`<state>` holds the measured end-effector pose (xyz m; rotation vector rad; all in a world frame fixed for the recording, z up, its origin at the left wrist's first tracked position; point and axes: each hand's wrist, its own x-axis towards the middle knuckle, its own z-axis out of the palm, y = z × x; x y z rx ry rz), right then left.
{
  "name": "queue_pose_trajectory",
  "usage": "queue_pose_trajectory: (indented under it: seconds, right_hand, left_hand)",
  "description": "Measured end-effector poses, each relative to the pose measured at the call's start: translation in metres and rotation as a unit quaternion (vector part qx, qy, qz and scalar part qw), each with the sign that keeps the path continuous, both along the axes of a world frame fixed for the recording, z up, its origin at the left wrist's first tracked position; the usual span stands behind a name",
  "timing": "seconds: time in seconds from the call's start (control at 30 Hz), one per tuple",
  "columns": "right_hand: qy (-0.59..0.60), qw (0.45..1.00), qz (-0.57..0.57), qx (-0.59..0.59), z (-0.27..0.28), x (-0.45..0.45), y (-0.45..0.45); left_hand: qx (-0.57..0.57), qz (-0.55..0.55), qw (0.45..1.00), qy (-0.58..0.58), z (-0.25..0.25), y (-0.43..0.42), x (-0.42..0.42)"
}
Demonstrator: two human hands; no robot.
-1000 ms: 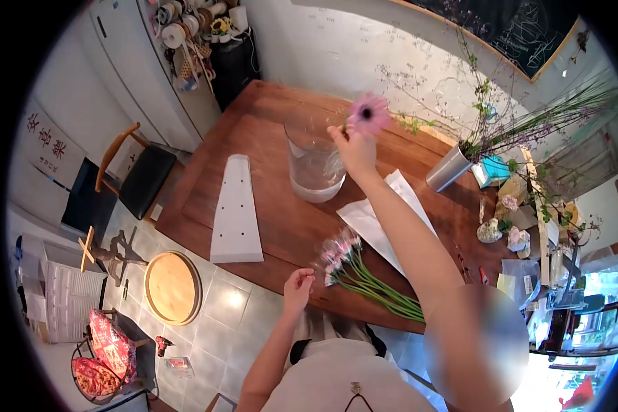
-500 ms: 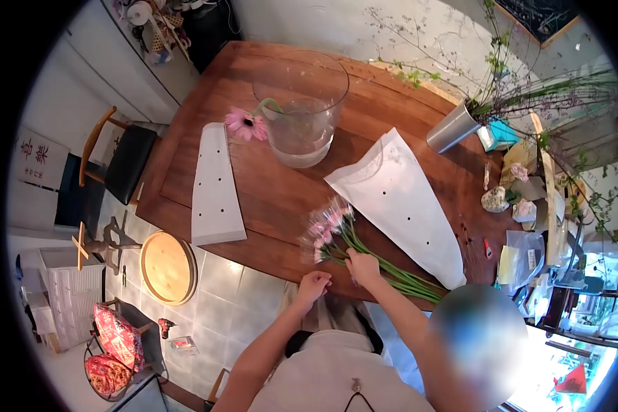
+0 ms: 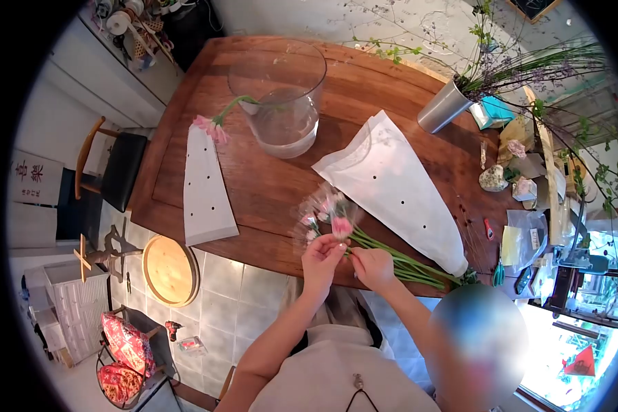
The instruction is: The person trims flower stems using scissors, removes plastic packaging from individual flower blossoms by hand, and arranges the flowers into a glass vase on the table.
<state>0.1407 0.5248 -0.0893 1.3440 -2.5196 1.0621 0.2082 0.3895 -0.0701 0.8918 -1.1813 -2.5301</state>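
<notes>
Just under a pink gerbera head [image 3: 341,227], my left hand [image 3: 323,262] is closed with its fingertips pinched at the top of the stem. My right hand [image 3: 374,268] grips the same gerbera's green stem slightly lower, right beside the left. Beneath and beyond the hands lies a bunch of pink flowers with clear plastic around the heads [image 3: 316,211]; its long green stems [image 3: 408,264] run to the right along the table's front edge. Behind them is a white paper flower sleeve [image 3: 391,172] with punched holes.
A large glass vase [image 3: 281,117] holds water and a drooping pink gerbera [image 3: 213,128]. A flat white paper sleeve [image 3: 207,189] lies at the left of the wooden table [image 3: 268,199]. To the right stand a metal vase of branches [image 3: 446,108] and green-handled scissors [image 3: 498,273].
My right hand has lifted a pink gerbera from the bunch by its stem. My left hand has moved right and up to the flower's neck. The view has shifted slightly.
</notes>
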Motion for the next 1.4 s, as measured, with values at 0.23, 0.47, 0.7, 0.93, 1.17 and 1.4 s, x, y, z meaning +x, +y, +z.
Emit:
queue_pose_trajectory:
  seconds: [0.23, 0.47, 0.7, 0.93, 1.17, 1.4]
  right_hand:
    - [-0.270, 0.961, -0.049, -0.040, 0.091, 0.002, 0.001]
    - [-0.102, 0.985, 0.032, -0.138, 0.111, 0.004, -0.001]
    - [-0.121, 0.985, 0.037, -0.116, 0.135, 0.003, -0.004]
    - [-0.154, 0.986, 0.010, -0.060, 0.132, 0.006, -0.009]
    - [-0.155, 0.987, 0.007, -0.048, 0.123, 0.000, -0.011]
    - [-0.027, 1.000, -0.014, 0.004, 0.110, 0.004, -0.020]
  left_hand:
    - [-0.100, -0.022, 0.988, 0.119, 0.026, 0.004, 0.014]
    - [-0.354, -0.095, 0.917, 0.157, 0.065, -0.007, 0.026]
    - [-0.359, -0.055, 0.915, 0.178, 0.062, -0.002, 0.024]
    - [-0.398, -0.064, 0.909, 0.104, 0.069, -0.003, 0.025]
    - [-0.486, -0.028, 0.869, 0.087, 0.070, -0.003, 0.016]
    - [-0.275, -0.012, 0.961, -0.009, 0.055, -0.002, 0.013]
